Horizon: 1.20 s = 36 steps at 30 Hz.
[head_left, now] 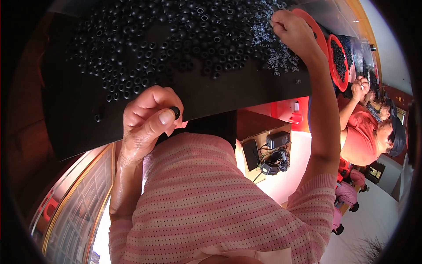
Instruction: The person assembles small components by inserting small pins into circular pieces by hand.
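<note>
A black work surface [88,119] fills the upper part of the view, its near edge running just above the person's chest in a pink striped knit top [198,202]. Across the far half of that surface lies a broad heap of small black rubber rings [167,39], thickest toward the far edge and thinning to scattered strays near the middle. At the far right corner sits a smaller pile of tiny dark grey toothed parts [281,57], just beside the rings. Past the right edge stand two red trays [338,66] holding more black pieces, where another person's hand [359,88] works.

The right hand [292,28] reaches out to the far right corner, fingers curled narrow and down into the grey pile — whether they pinch anything cannot be told. The left hand [147,116] hovers at the near edge of the surface, fingers bunched, thumb and forefinger closed on a single black ring [175,112] — held up clear of the surface. One stray ring [97,118] lies alone near the left hand.
</note>
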{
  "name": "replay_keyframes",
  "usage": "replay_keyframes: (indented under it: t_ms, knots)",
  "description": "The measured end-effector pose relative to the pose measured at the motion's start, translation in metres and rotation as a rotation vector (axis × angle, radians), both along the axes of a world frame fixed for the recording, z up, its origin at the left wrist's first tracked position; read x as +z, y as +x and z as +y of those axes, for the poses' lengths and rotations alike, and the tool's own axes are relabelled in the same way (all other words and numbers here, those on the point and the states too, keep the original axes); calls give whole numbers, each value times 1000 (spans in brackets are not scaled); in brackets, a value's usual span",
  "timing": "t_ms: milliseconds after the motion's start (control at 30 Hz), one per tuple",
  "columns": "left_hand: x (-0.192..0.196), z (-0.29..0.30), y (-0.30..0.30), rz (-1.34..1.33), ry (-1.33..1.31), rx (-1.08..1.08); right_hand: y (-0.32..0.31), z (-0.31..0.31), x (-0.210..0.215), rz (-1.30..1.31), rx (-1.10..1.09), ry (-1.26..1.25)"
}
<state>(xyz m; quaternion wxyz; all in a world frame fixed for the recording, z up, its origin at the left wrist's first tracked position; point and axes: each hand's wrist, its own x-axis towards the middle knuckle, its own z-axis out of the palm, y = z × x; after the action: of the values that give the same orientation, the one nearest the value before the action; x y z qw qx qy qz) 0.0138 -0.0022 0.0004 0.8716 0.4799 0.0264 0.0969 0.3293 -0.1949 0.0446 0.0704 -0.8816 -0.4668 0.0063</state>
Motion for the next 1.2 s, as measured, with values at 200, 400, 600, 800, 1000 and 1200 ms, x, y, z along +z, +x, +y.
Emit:
replay_keyframes:
  t_ms: [200,400,600,800,1000,1200]
  knots:
    - [0,0,1,0,-2,2,3,-1,-6,-13,47,47]
    - [0,-1,2,-3,5,4,5,-4,-8,-53,75,40]
    - [-1,-1,1,-17,10,-1,3,-7,-10,-91,67,87]
    - [-2,0,0,-22,21,1,0,-3,-7,-104,68,17]
    - [-2,0,1,-27,25,-7,4,-4,-11,-106,67,16]
    - [-2,1,1,-24,18,-10,4,-1,-11,-99,43,-10]
